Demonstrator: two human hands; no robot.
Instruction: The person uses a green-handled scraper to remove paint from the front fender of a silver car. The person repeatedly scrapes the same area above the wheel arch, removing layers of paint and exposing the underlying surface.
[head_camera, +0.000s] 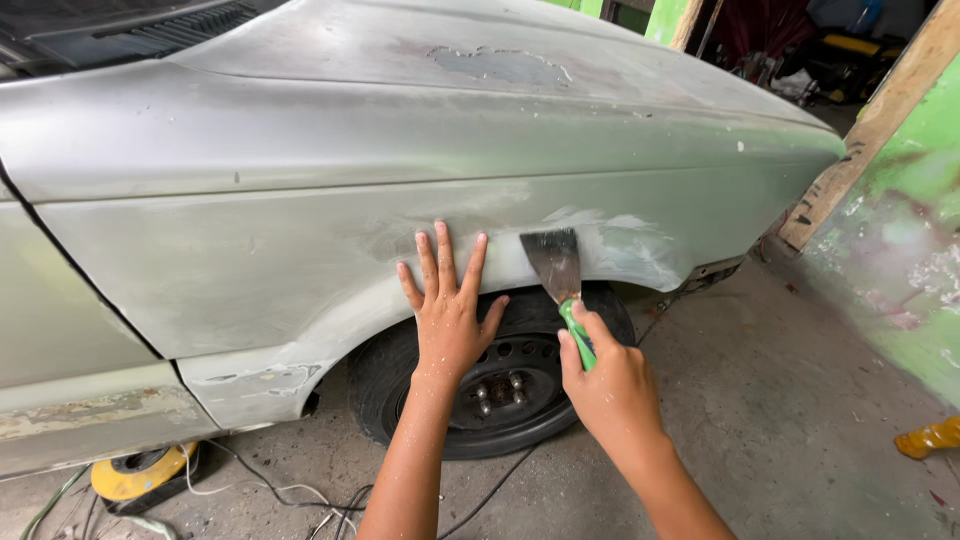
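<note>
On the sanded fender above the wheel arch, we worked filler with a flat palm and a scraper.

Our left hand (447, 310) lay with its fingers (440, 255) spread apart and pressed flat on the grey fender (250, 260), empty, just at 9 o'clock of the blade. Our right hand (610, 385) had its fingers wrapped tight round the green handle of the putty knife (560, 280), whose wide dark blade pointed toward 12 o'clock and touched the panel beside a pale patch of filler (625, 245) at its 3 o'clock. Below both hands, at 6 o'clock, sat the black wheel (500, 390) on the concrete floor (780, 400). A yellow tool (135, 475) with cables lay at 8 o'clock, and a green wall (900, 240) stood at 3 o'clock.
</note>
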